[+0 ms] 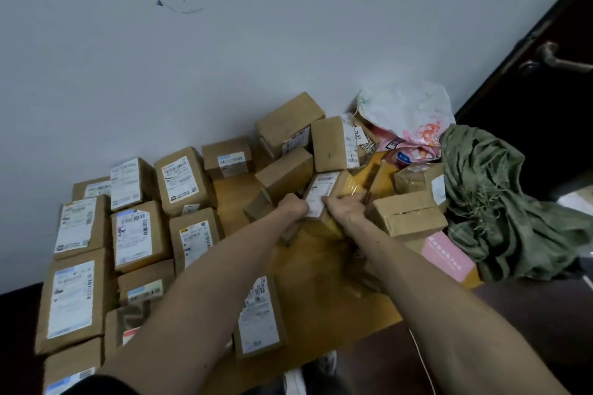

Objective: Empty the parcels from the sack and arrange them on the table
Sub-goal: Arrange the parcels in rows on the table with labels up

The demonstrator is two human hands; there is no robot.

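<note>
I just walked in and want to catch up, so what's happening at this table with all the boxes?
A person grips a small brown cardboard parcel with a white label in both hands, left hand and right hand, over the middle of the wooden table. Labelled cardboard parcels lie in neat rows on the table's left side; a loose heap of parcels sits at the back right. The crumpled green fabric sack lies at the right edge.
</note>
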